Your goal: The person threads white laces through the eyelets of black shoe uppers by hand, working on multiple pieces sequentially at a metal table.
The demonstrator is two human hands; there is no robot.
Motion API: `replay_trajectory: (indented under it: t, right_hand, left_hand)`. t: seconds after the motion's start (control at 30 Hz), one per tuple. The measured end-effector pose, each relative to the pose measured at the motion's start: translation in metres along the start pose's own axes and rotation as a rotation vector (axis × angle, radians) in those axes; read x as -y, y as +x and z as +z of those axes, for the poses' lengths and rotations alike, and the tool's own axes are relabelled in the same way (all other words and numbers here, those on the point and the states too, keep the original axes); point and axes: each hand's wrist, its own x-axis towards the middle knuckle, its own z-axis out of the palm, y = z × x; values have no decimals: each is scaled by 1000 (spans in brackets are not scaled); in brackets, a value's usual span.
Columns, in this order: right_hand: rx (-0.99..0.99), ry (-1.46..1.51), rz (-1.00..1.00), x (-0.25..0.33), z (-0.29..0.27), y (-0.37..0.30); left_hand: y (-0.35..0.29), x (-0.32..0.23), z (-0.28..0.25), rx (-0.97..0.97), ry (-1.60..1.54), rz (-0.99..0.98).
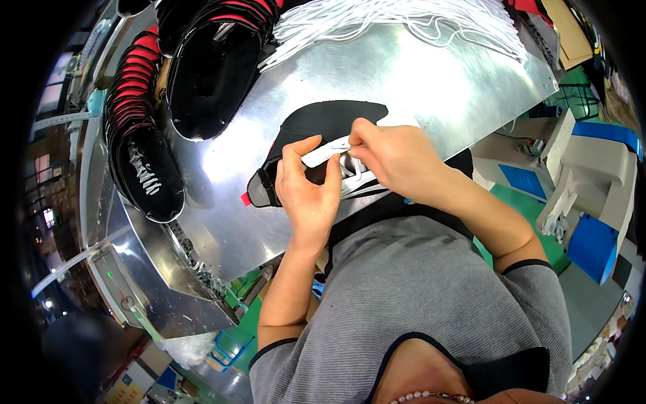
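Observation:
A black shoe upper [336, 121] with a grey end and a small red tab lies near the front edge of the metal table. Over it, my left hand [306, 192] is closed, with thumb and fingers on the two sides of a flat white strip [321, 153]. My right hand [393, 155] pinches at the strip's far right end; what sits between its fingertips is mostly hidden, perhaps a lace end. White shoelace [356, 176] runs in loops under my right hand, across the upper.
The shiny metal table [229, 229] carries a thick bundle of white laces [404, 20] at the back. Nested black uppers with red linings [134, 94] and another stack [215, 74] stand at the left. A beige and blue machine [592, 175] is at the right.

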Motion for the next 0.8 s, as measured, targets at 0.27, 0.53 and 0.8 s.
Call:
replay_trajectory:
  t: [0.27, 0.53, 0.8]
  right_hand:
    - [42, -228, 40, 9, 10, 28]
    - [-123, -23, 287, -12, -22, -24]
    - [-155, -79, 85, -27, 0, -35]
  left_hand:
    - [12, -3, 1, 36, -221, -174]
    - [32, -10, 0, 105, -395, -331]
    - [18, -24, -33, 290, 128, -20]
